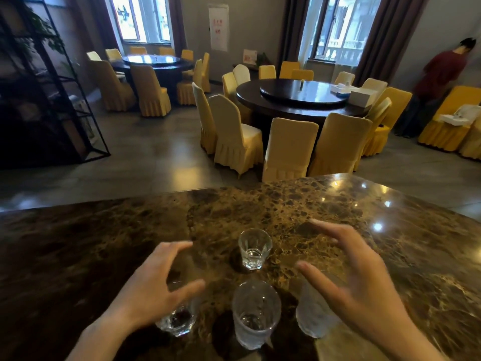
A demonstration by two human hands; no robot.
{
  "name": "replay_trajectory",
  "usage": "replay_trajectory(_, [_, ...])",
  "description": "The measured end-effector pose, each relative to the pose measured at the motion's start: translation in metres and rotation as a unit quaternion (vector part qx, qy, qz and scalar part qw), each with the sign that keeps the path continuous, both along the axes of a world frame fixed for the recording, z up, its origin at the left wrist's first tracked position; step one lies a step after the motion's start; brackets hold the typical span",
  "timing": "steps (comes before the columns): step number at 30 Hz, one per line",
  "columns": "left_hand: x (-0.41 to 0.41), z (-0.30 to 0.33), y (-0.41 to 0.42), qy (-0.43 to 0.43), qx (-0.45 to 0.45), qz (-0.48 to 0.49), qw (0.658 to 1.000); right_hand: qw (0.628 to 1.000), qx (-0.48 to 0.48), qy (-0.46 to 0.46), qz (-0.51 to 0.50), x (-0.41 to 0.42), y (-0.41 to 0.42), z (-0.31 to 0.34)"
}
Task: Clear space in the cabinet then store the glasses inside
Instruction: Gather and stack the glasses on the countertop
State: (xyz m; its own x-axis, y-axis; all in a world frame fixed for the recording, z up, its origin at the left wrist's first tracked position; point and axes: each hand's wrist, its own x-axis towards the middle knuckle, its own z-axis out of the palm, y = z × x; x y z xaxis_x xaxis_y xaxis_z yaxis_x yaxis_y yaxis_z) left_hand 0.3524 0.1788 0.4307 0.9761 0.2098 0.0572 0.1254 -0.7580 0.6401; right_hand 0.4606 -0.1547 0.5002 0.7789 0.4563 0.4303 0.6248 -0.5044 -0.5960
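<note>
Several clear glasses stand upright on a brown marble counter (299, 204). A small smooth glass (254, 249) is farthest from me. A taller frosted glass (255, 315) stands in front of it. A short glass (177, 320) sits at the left, partly under my left hand (153, 290). Another frosted glass (313, 316) at the right is partly covered by my right hand (356, 280). Both hands hover over the glasses with fingers spread and hold nothing. No cabinet is in view.
Beyond the counter's far edge is a dining room with round dark tables (299, 100) ringed by yellow-covered chairs (289, 149). A black metal shelf (52, 100) stands at the left. A person in a red top (440, 74) stands at the far right.
</note>
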Motion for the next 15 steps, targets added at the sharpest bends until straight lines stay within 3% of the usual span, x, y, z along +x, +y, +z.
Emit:
replay_trajectory(3, [-0.03,0.003,0.007,0.073,0.012,-0.048,0.996,0.979,-0.178,0.042,0.093,0.039,0.067,0.004])
replay_trajectory(5, [-0.036,0.002,0.003,0.106,0.065,-0.072,0.99,0.937,-0.325,0.067,0.111,0.065,0.105,-0.009])
replay_trajectory(7, [-0.037,-0.002,-0.001,0.115,0.114,-0.078,0.984,0.904,-0.403,0.087,0.114,0.082,0.129,-0.025])
replay_trajectory(15, [-0.028,-0.017,-0.006,0.094,0.153,-0.081,0.98,0.892,-0.431,0.06,0.123,0.096,0.138,-0.048])
